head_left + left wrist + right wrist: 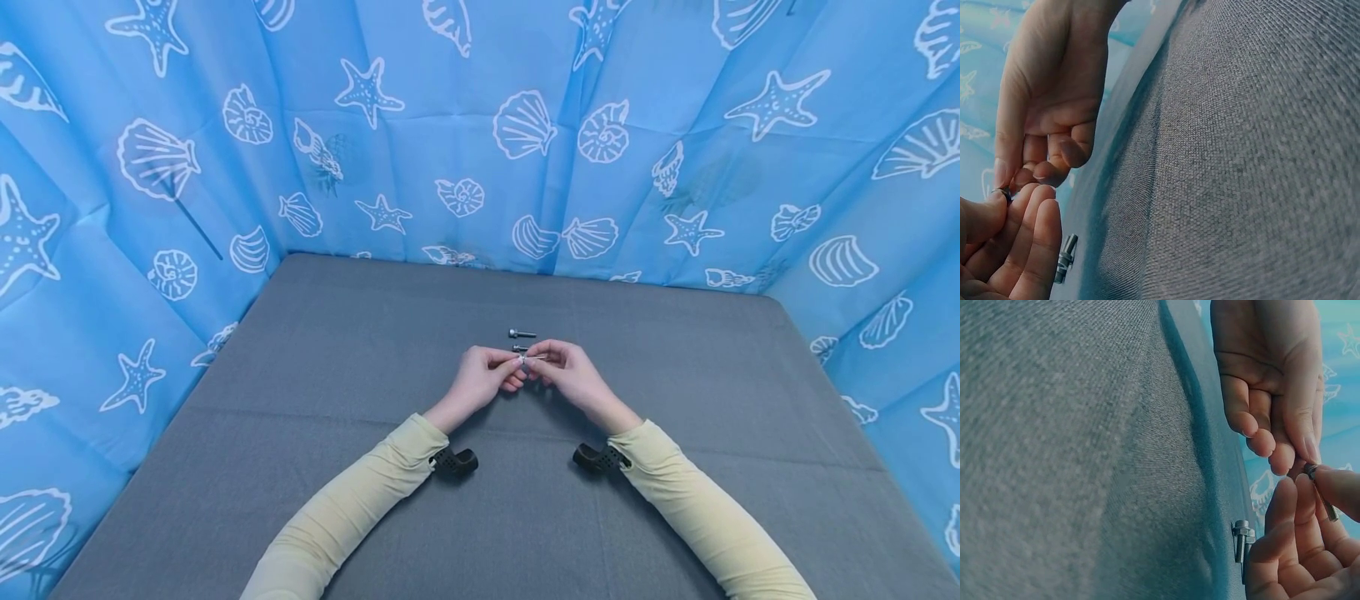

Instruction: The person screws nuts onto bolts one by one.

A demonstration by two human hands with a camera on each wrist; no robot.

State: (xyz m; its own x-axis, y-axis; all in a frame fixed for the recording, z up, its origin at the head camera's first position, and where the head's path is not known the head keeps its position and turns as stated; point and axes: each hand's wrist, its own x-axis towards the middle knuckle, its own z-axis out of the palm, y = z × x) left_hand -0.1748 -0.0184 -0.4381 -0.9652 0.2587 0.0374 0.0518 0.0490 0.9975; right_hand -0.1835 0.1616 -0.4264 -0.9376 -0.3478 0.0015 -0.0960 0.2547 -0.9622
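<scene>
A small metal bolt [1330,507] is held between both hands above the grey table. My left hand [477,372] pinches it at the head end with thumb and forefinger. From the other side my right hand [567,372] grips the shank between thumb and fingers, with the threaded end sticking out past the thumb in the right wrist view. The other fingers of both hands are loosely bent. In the left wrist view fingertips cover most of the bolt. Just beyond the hands lie two more bolts, a farther bolt [522,334] and a nearer bolt [520,348] partly hidden by the fingers.
The table [360,333] is covered in grey cloth with shallow creases. A blue curtain [465,133] with white shells and starfish hangs along its back and sides. Dark wrist-worn devices, a left one [456,462] and a right one [596,458], jut inward below the sleeves.
</scene>
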